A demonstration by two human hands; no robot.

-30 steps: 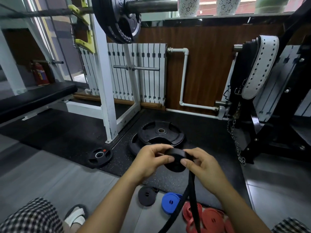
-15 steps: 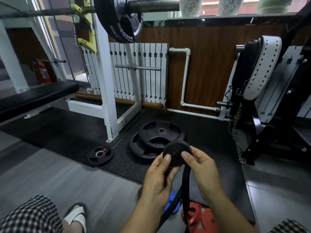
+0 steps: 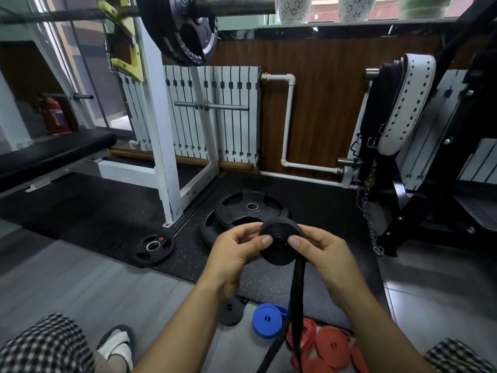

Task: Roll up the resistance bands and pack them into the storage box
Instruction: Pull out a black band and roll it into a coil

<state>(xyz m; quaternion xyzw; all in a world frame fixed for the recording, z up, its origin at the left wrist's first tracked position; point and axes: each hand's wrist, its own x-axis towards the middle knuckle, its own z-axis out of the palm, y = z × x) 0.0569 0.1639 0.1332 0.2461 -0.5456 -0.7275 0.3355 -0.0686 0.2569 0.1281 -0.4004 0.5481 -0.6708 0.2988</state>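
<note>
Black flat rubber resistance band wound into a disc [image 3: 279, 239], held up over the speckled black floor mat [image 3: 188, 254], we note left hand [image 3: 236, 254] and right hand [image 3: 322, 254] each pinching it, thumbs on its face, loose tail [image 3: 297, 305] hanging down, grey floor [image 3: 67, 278] running left of the mat's edge, below us blue rolled band [image 3: 266, 320], red rolled bands [image 3: 332, 344], small black rolled band [image 3: 231, 310]

Left hand [image 3: 231, 254]: a second ago its fingers curled over the top of the black band roll [image 3: 279, 230]. Half a second ago it sat beneath, fingers pointing up. Now it grips from the left, thumb on the near face, fingers behind the rim.
Right hand [image 3: 322, 254]: thumb moved in from the roll's right edge to just right of the centre hole.
Roll face: turned toward the camera, hole between both thumbs.
Loose tail [image 3: 299, 286]: was against the left palm, now hangs below the right thumb.
Blue roll [image 3: 267, 319], small black roll [image 3: 231, 310]: uncovered again beneath the left wrist.
</note>
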